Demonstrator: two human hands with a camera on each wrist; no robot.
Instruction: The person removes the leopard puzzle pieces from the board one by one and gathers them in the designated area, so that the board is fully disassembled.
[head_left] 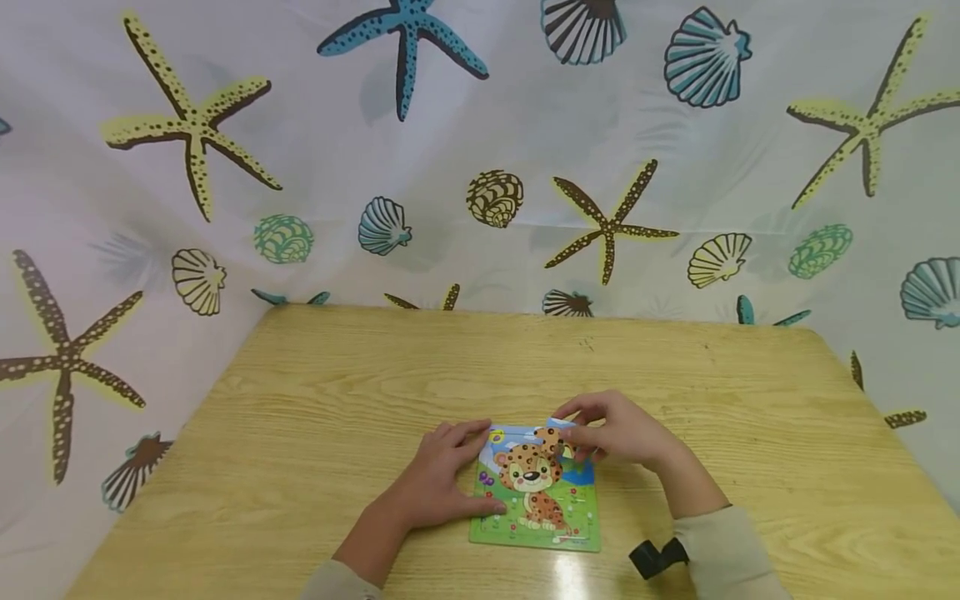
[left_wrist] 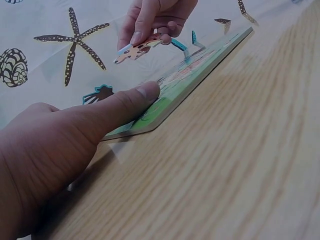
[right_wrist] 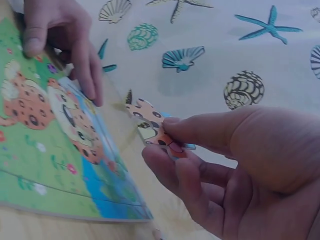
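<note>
A square jigsaw puzzle [head_left: 517, 537] with a cartoon spotted cub on green grass lies flat on the wooden table. My left hand [head_left: 438, 483] spans its left side, thumb resting on the lower left face and the fingertips touching near the top left corner. Above the puzzle's upper right part, my right hand [head_left: 622, 429] pinches a puzzle piece [right_wrist: 155, 127] between thumb and fingers. Orange with dark spots and a bit of blue, the piece is seen raised clear of the board in the left wrist view. The cub's face and body are visible in the puzzle.
The wooden table [head_left: 360, 383] extends around the puzzle. Behind it hangs a pale curtain [head_left: 450, 142] printed with starfish and shells. A black device [head_left: 652, 558] sits at the right sleeve.
</note>
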